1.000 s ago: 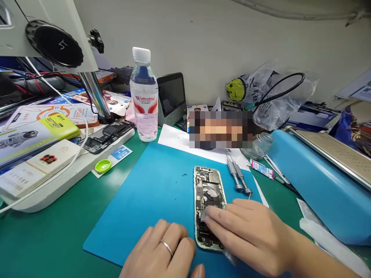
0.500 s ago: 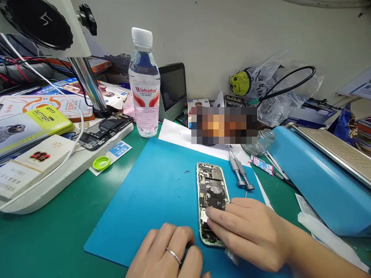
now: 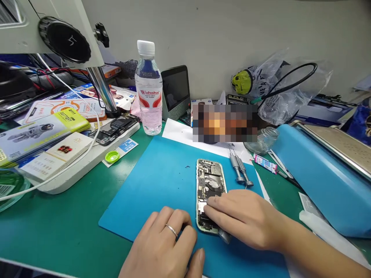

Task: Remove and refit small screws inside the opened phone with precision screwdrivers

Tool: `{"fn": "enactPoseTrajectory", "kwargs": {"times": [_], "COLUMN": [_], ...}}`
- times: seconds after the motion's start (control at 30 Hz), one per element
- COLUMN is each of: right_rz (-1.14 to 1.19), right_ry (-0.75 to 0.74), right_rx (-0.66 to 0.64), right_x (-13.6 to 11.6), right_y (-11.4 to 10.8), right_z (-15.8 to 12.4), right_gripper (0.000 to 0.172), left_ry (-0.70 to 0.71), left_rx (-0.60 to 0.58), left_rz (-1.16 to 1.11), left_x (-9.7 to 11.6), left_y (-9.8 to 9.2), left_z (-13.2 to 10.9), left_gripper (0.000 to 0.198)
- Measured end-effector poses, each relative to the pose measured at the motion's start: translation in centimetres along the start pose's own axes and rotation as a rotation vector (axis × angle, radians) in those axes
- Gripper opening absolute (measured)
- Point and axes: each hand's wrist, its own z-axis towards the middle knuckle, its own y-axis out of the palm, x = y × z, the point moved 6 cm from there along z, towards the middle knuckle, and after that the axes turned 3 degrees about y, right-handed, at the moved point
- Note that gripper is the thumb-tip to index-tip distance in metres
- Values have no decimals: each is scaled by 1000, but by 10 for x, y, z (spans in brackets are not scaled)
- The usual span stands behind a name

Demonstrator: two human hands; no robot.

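An opened phone (image 3: 213, 181) lies on the blue mat (image 3: 150, 181), its circuit board and inner parts showing. My right hand (image 3: 246, 218) rests over the phone's lower right side, fingertips touching the parts near a white piece (image 3: 202, 207). Tucked under that hand is a grey screwdriver (image 3: 224, 235); its handle end sticks out below, most of it hidden. To the phone's left, my left hand (image 3: 165, 243) lies on the mat, fingers loosely bent and thumb apart, with a ring on one finger and nothing seen in it. Two more grey screwdrivers (image 3: 240, 168) lie just beyond.
A water bottle (image 3: 148, 92) stands at the mat's far edge. Left of it are a stand with a metal post (image 3: 102, 90), boxes (image 3: 56, 154) and another opened phone (image 3: 116, 129). A glass jar (image 3: 265, 139) and a blue case (image 3: 315, 181) are on the right.
The view has shifted slightly, with more of the left side showing. My right hand stays on the phone, its fingertips still on the lower parts. My left hand remains beside the phone.
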Motion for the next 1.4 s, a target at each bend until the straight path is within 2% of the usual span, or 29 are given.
{"fn": "enactPoseTrajectory", "kwargs": {"times": [0.1,0.27,0.43,0.57,0.83,1.13,1.4], "right_rz": [-8,-23,-28,-34,-30,-48,-40], "right_ry": [-13,-26,-34,-50,-43,-24,10], "right_rx": [24,-5,2,12,-8,-52,-74], "right_x": [0,-2,-4,-5,-5,-4,0], "right_y": [0,-2,-3,-3,-1,0,2], "right_z": [0,0,0,0,1,-7,-9], "right_gripper": [40,37,37,38,37,25,32], "left_ry": [22,101,176,187,31,20,27], "left_rx": [-21,-51,-26,-27,64,56,16], "left_rz": [31,55,145,177,132,152,177], "left_x": [0,-4,-6,-3,3,4,6], "left_y": [0,0,-3,-4,9,10,12], "left_z": [1,1,3,4,-1,0,1], "left_gripper": [10,9,41,48,44,45,49]}}
